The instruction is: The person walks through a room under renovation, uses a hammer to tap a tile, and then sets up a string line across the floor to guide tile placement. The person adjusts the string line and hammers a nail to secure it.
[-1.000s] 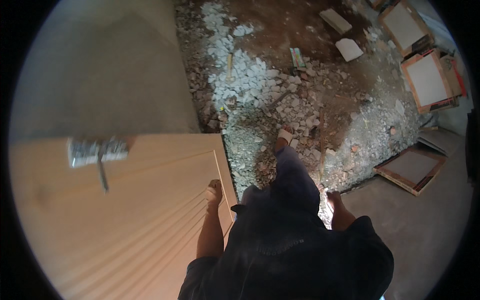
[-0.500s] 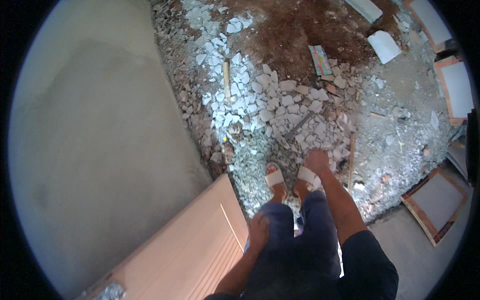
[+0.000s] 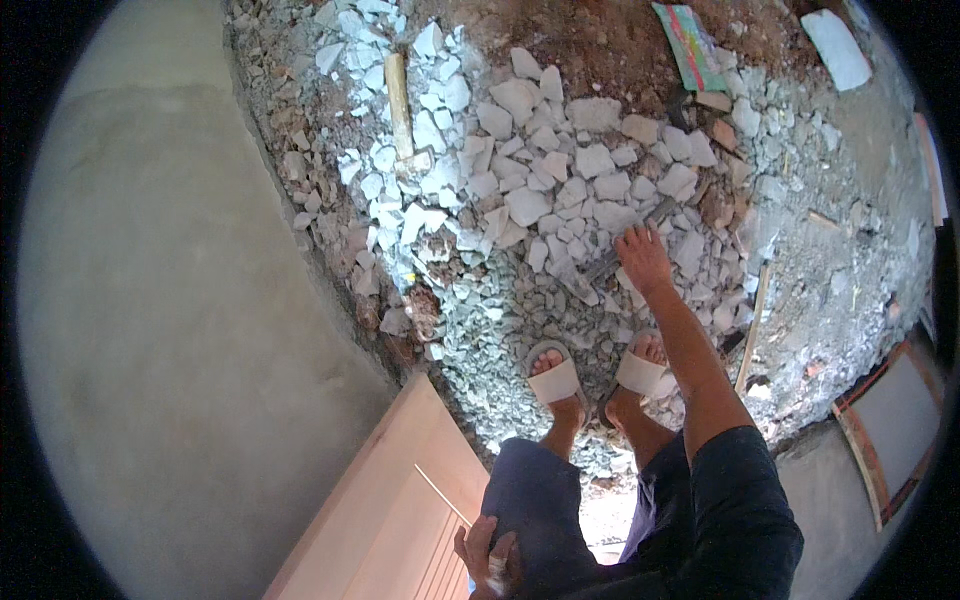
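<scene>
My right hand (image 3: 644, 258) reaches down over the rubble, fingers stretched and slightly apart, at a dark grey bar-like piece (image 3: 603, 266) lying aslant among the broken stones. The hand covers the bar's middle; whether the fingertips touch it is unclear. Low beside my thigh, my left hand (image 3: 488, 560) has curled fingers, with something small and whitish at them. A thin pale stick (image 3: 440, 492) ends close to those fingers, in front of a light wood panel (image 3: 400, 480); I cannot make out whether the hand grips it.
Broken grey-white stones (image 3: 590, 165) cover the ground around my sandalled feet. A wooden-handled hammer (image 3: 398, 105) lies on them at left. A smooth concrete surface (image 3: 180, 300) fills the left side. Farther off are a green packet (image 3: 690, 48), a white slab (image 3: 837, 50) and a framed panel (image 3: 890, 425).
My right hand has moved forward from beside my right foot to the dark bar. The view has shifted forward and down, and my left hand now shows curled fingers lower by my thigh.
</scene>
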Action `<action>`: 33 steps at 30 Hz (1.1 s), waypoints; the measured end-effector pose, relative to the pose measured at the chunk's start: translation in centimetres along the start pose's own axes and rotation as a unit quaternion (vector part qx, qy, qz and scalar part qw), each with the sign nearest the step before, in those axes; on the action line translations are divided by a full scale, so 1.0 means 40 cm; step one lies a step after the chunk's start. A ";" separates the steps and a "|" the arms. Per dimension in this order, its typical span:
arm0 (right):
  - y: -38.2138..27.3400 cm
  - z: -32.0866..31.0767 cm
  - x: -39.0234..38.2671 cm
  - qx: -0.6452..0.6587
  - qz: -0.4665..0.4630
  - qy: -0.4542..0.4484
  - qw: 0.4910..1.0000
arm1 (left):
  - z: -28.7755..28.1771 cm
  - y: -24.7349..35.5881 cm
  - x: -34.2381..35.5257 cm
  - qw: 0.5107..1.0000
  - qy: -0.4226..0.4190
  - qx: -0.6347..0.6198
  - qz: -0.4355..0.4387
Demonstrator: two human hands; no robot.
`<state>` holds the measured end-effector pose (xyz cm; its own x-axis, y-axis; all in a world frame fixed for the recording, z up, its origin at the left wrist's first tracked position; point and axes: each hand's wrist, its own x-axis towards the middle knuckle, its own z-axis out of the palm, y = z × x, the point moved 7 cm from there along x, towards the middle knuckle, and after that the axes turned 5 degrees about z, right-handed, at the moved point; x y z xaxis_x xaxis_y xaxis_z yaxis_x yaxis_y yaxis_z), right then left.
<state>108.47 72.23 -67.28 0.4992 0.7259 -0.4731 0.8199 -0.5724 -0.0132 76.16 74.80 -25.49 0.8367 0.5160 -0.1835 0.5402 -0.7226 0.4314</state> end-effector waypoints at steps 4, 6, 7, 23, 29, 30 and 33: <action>-0.016 0.003 0.027 -0.027 -0.068 -0.076 0.994 | 0.007 0.031 0.058 0.993 -0.059 0.099 0.017; -0.003 -0.012 -0.020 0.056 -0.029 -0.110 0.992 | 0.024 0.021 0.069 0.992 -0.105 0.064 -0.020; 0.003 -0.020 -0.078 0.132 0.013 -0.142 0.981 | 0.029 0.019 0.066 0.991 -0.120 0.036 -0.044; 0.122 -0.975 -1.485 0.505 0.411 0.009 0.759 | -0.318 0.405 0.236 0.974 -0.152 -0.115 0.123; -0.065 -0.890 -1.720 0.501 0.632 -0.019 0.591 | -0.795 0.882 0.291 0.817 -0.179 -0.428 0.342; -0.117 -0.871 -1.773 0.525 0.648 0.030 0.551 | -0.907 0.984 0.269 0.713 -0.228 -0.526 0.403; -0.297 -0.815 -1.904 0.575 0.694 0.121 0.416 | -1.131 1.271 0.002 0.243 -0.493 -0.728 0.410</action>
<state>69.85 36.17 -2.37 0.3956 -0.6714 -0.6266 -0.9121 -0.2075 -0.3535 99.61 58.92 36.40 0.6115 -0.4062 0.6790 0.1514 0.9024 0.4034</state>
